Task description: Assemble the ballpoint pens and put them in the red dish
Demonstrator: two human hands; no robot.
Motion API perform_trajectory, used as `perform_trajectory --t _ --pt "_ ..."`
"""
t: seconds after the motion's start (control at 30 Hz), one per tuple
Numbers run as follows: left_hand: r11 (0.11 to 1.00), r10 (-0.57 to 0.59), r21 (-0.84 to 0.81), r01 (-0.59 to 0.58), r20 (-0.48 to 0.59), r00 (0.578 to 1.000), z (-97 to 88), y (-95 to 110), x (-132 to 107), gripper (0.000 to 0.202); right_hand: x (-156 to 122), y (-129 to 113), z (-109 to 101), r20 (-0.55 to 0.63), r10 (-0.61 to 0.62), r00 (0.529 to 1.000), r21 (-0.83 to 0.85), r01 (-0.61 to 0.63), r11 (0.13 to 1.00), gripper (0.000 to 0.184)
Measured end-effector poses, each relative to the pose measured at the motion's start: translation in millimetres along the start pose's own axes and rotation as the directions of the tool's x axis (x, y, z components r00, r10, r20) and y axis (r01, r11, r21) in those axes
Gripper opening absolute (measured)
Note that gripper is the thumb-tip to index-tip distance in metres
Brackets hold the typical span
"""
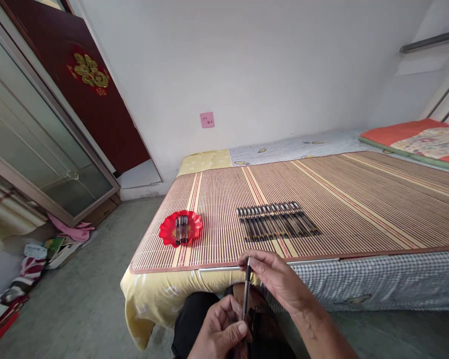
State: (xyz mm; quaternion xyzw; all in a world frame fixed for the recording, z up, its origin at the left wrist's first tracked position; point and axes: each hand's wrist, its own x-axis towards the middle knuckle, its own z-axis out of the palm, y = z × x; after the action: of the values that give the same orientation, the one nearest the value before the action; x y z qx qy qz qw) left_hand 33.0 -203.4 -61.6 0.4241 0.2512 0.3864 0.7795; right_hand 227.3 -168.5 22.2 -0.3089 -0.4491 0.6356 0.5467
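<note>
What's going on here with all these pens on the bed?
A person holds one pen upright: the left hand grips its lower end, the right hand pinches the top. A row of pens lies side by side on the bamboo mat, and a few pens sit in a red dish.

Seen in front of the bed [359, 199]: the person's left hand [220, 329] and right hand [277, 279], both bare, and a right forearm [322, 329] uncovered as far as it shows. Black trousers [192, 319] cover the legs just below the bed's near edge.
</note>
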Motion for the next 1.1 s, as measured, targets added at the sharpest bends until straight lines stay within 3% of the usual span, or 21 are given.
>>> perform_trajectory --t 0.17,0.37,0.5,0.73,0.87,1.1 --pt "0.999 0.025 0.024 -0.025 -0.015 1.0 0.2 1 0 0.04 5 4 -2 -0.074 0.005 0.997 -0.028 -0.007 1.0 0.03" --pt "1.0 0.0 -0.024 0.0 0.023 1.0 -8.1 -10 0 0.037 3 3 0 -0.028 0.065 0.998 0.082 -0.063 0.995 0.034" --pt "0.998 -0.008 -0.06 0.012 0.066 0.998 -8.3 -15 3 0.038 3 4 0 -0.057 0.009 0.998 -0.009 -0.009 1.0 0.029" --pt "0.982 0.027 0.188 0.0 -0.143 0.989 9.1 8 0 0.047 10 14 -2 -0.134 -0.021 0.991 -0.127 0.004 0.992 0.032" --pt "0.945 0.099 0.327 0.011 -0.318 0.943 8.8 5 0 0.049 12 17 2 -0.169 -0.037 0.985 -0.215 -0.001 0.977 0.038" --pt "0.834 0.191 0.548 0.062 -0.394 0.899 1.4 -2 -1 0.037 14 30 4 -0.218 -0.009 0.976 -0.226 -0.041 0.973 0.043"
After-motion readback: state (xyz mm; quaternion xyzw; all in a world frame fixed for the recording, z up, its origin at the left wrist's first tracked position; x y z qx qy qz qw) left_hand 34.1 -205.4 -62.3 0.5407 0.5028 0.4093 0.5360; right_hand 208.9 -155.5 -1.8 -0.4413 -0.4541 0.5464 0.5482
